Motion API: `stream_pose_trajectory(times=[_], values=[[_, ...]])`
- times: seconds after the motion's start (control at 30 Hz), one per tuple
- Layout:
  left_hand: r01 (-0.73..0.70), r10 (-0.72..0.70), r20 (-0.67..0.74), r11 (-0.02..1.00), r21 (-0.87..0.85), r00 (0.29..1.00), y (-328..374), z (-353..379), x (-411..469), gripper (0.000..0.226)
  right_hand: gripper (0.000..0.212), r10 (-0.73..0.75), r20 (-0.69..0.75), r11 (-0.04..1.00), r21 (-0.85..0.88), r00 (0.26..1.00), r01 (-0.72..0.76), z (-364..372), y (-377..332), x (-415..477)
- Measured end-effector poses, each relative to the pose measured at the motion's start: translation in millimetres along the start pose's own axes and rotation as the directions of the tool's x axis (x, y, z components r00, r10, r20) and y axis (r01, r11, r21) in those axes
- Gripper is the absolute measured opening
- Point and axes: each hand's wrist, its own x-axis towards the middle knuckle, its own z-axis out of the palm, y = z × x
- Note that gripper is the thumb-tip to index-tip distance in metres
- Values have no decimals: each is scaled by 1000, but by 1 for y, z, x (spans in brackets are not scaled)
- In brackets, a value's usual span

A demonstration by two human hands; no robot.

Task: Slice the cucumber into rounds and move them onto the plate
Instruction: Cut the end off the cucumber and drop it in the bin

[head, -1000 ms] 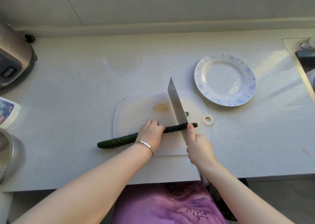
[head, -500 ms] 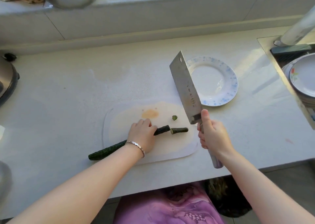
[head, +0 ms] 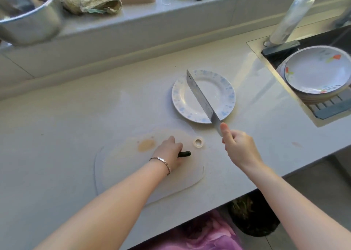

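Since half a second ago, cleaver (head: pixel 201 97) is swinging out over the plate (head: pixel 226 90) in the fisted right hand (head: pixel 240 151). Left hand (head: pixel 169 154) is curling its fingers around the cucumber (head: pixel 184 154) mid-cutting board (head: pixel 121 166), dark end poking out. Likely firm, light, prone to rolling; best pinned near the cut end.

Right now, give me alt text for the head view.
The right hand holds a cleaver raised over the empty blue-speckled plate, while the left hand grips a dark cucumber on the white cutting board.
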Motion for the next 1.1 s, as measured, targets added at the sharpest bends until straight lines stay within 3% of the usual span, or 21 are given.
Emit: stream_pose_trajectory(times=[0.13, 0.23, 0.37, 0.57, 0.73, 0.87, 0.97, 1.1], values=[[-161, 129, -172, 969, -185, 977, 24, -10, -6, 21, 75, 4, -99, 998, -55, 995, -9, -14, 6, 2], [-289, 244, -177, 907, -306, 953, 71, -18, -16, 21, 62, 14, -160, 995, -92, 987, -29, -37, 17, -5], [-288, 293, -35, 900, -327, 956, 134, 1, -17, 23, 60, 55, -218, 990, -115, 974, -82, -81, 50, -16], [-266, 303, 230, 948, -176, 925, 233, 66, -17, 23, 58, 175, -313, 969, -114, 933, -220, -154, 120, -50], [-290, 291, 310, 956, -50, 905, 294, 110, -4, 32, 57, 303, -341, 935, -73, 890, -347, -195, 183, -73], [-351, 333, 408, 936, -32, 850, 318, 128, -1, 42, 56, 388, -321, 906, -38, 864, -421, -210, 221, -84], [-403, 376, 354, 915, 3, 856, 322, 128, 1, 36, 56, 411, -298, 902, -3, 862, -432, -211, 233, -85], [-357, 355, 120, 934, -5, 927, 304, 104, 6, 19, 57, 361, -215, 931, 25, 907, -364, -200, 225, -77]])
